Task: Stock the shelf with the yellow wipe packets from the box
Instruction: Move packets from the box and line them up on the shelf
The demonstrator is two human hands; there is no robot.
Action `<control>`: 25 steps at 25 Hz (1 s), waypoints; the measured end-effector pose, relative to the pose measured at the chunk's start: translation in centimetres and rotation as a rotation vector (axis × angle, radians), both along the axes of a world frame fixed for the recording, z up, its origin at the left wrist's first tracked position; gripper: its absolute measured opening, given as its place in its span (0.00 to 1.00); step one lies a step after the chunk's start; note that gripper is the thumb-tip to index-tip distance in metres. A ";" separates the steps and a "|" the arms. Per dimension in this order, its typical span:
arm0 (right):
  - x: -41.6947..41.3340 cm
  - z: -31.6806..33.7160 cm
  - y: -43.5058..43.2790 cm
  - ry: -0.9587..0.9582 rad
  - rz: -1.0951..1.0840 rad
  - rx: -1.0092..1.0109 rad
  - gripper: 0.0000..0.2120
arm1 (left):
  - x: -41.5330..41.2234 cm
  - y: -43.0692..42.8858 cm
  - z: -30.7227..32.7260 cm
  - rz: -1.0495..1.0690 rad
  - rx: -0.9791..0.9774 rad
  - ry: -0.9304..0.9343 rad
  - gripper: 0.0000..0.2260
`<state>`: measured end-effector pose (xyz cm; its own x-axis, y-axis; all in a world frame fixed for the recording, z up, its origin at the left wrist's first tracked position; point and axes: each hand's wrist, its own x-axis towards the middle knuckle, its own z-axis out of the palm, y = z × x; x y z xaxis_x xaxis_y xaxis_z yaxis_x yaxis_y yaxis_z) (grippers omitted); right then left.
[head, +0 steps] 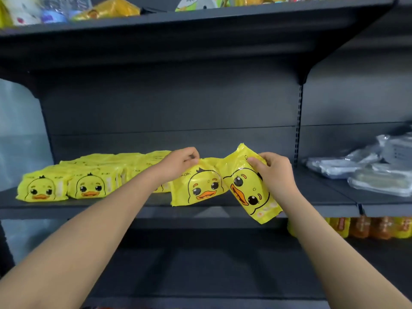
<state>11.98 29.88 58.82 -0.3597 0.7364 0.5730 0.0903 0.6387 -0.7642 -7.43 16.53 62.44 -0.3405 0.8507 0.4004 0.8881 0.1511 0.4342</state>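
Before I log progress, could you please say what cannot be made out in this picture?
Head view:
Box: out of frame.
Back packets: hidden by front row and left forearm; count unknown.
Print on tilted packet: partly under right hand, too small.
Top-shelf goods: cut by upper edge, blurred.
Grey packs: blurred, cut by right edge.

Right of the slotted upright (298, 121), clear-wrapped grey packs (367, 172) lie piled. Below and right of it stand orange-and-yellow packs (367, 228). High above and left of it sit a gold packet (111, 8) and blurred blue items (53, 17).
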 end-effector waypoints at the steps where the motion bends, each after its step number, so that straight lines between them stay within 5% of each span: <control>1: -1.3 0.3 1.1 -0.013 -0.004 0.006 0.06 | -1.3 1.9 0.4 -0.024 -0.018 0.021 0.04; 14: -21.0 0.2 15.9 -0.235 -0.083 0.062 0.11 | -22.1 23.2 0.4 -0.091 -0.281 0.132 0.03; 25: -27.4 -0.6 19.2 -0.366 -0.026 0.067 0.12 | -26.7 28.5 -1.6 0.002 -0.339 0.377 0.05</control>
<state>-15.42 49.13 58.25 -0.5316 0.7129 0.4574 0.3662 0.6804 -0.6348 -34.17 45.01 60.87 -0.2273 0.9537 0.1970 0.9732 0.2298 0.0101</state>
